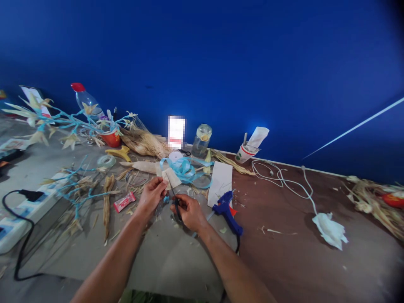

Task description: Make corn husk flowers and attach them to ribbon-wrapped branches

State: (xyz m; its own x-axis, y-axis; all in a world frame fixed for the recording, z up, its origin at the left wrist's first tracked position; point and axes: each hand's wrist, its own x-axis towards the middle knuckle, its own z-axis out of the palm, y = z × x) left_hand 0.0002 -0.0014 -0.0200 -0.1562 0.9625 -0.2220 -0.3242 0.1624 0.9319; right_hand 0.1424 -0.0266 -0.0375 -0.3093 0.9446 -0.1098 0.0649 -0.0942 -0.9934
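My left hand (154,194) is closed, pinching a pale, flat piece of corn husk (172,178) between thumb and fingers. My right hand (192,213) is wrapped round the black handles of scissors (177,208), whose blades point up at the husk's lower edge. Whether the blades touch the husk is too small to tell. Beyond my hands lies a loose tangle of light blue ribbon (183,169). A blue glue gun (226,207) rests to the right of my right hand, close to a white sheet (219,179). Left of my left hand is a red and white wrapped packet (124,202).
Blue-wrapped branches with husk flowers (71,122) spread at left, by a red cup (112,138) and a bottle (85,99). A power strip (34,214) lies near left. A glass jar (202,141), paper cup (246,152), white cable (292,183) and crumpled tissue (330,230) sit right.
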